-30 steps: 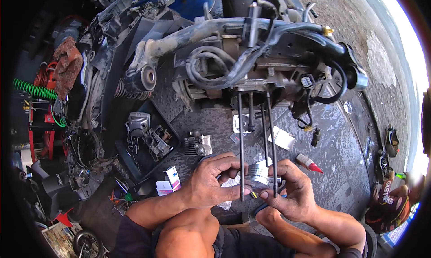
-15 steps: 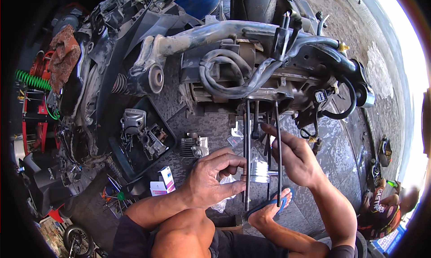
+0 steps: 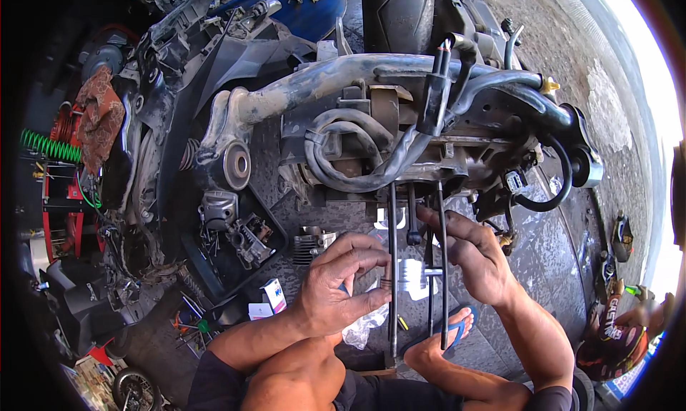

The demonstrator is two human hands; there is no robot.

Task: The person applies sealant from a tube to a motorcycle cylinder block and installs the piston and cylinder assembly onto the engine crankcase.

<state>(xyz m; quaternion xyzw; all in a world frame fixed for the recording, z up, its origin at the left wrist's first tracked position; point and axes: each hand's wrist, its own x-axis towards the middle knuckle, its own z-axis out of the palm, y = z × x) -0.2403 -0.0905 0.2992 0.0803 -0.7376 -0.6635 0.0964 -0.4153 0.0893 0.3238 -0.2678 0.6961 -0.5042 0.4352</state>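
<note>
My left hand [image 3: 346, 279] is closed, thumb and fingers pinching the left end of a shiny silver piston [image 3: 411, 276]. A piston pin [image 3: 434, 272] sticks out of the piston's right side. The piston is held among several long dark studs [image 3: 392, 289] that stand out from the engine [image 3: 457, 164]. Below the engine, just beyond the piston and apart from it, hangs a connecting rod [image 3: 413, 229]. My right hand [image 3: 482, 261] is beside the right-hand stud, its index finger stretched behind that stud toward the rod; the other fingers are bent, with nothing visibly held.
A finned cylinder block [image 3: 312, 245] lies left of the hands. A dark tray [image 3: 275, 214] of engine parts stands beyond it. Nearby are a small white box [image 3: 268, 300] and a clear plastic bag [image 3: 368, 325]. Another person [image 3: 614, 339] is at the far right.
The view has shifted, so the engine appears lower. My left hand still grips the piston between the studs. My right index finger remains near the connecting rod.
</note>
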